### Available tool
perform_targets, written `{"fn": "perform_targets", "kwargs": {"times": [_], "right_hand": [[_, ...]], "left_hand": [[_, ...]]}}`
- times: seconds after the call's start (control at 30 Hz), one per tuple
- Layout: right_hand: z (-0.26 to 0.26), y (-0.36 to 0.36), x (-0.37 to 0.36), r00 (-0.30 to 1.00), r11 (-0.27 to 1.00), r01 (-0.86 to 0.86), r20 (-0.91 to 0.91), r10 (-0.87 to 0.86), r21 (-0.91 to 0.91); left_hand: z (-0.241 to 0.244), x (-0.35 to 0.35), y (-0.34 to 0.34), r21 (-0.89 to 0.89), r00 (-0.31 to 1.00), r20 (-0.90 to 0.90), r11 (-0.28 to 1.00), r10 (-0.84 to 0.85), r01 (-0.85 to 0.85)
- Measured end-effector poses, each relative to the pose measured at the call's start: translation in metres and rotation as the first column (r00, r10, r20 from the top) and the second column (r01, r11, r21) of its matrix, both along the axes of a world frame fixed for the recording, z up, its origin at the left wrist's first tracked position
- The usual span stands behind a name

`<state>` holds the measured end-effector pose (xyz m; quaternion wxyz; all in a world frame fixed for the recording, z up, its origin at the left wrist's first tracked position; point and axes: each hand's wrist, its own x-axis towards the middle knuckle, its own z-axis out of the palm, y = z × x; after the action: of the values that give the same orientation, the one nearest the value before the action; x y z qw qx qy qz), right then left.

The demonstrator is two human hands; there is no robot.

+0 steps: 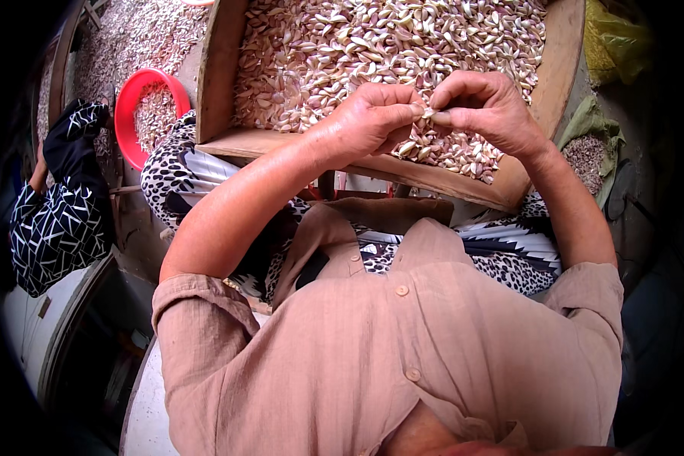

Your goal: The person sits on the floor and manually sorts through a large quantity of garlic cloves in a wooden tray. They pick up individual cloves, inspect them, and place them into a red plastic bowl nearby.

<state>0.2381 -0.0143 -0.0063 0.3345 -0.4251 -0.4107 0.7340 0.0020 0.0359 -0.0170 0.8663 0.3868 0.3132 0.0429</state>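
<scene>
My left hand and my right hand meet fingertip to fingertip over a wooden tray spread with many garlic cloves. Between the thumbs and forefingers a small pale garlic clove is pinched from both sides; the fingers cover most of it. The cloves in the tray are whitish to purple and mostly in their skins. They lie thick under and beyond both hands, up to the tray's wooden walls.
Left of the tray stands a red plastic basin holding small cloves. Beyond it more cloves cover a surface. A person in patterned black clothes sits at the far left. On the right are a green sack of small bits and a yellow bag.
</scene>
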Motion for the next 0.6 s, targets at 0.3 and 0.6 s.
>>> {"fn": "perform_targets", "kwargs": {"times": [0.3, 0.6], "right_hand": [[-0.003, 0.01, 0.035, 0.918, 0.991, -0.031, 0.396, -0.024, 0.132], [-0.013, -0.022, 0.067, 0.304, 0.865, -0.501, 0.933, 0.191, -0.013]], "left_hand": [[0.008, -0.001, 0.006, -0.039, 0.999, 0.004, 0.999, -0.034, 0.034], [0.007, -0.005, 0.017, -0.045, 0.994, 0.099, 0.997, -0.052, 0.056]]}}
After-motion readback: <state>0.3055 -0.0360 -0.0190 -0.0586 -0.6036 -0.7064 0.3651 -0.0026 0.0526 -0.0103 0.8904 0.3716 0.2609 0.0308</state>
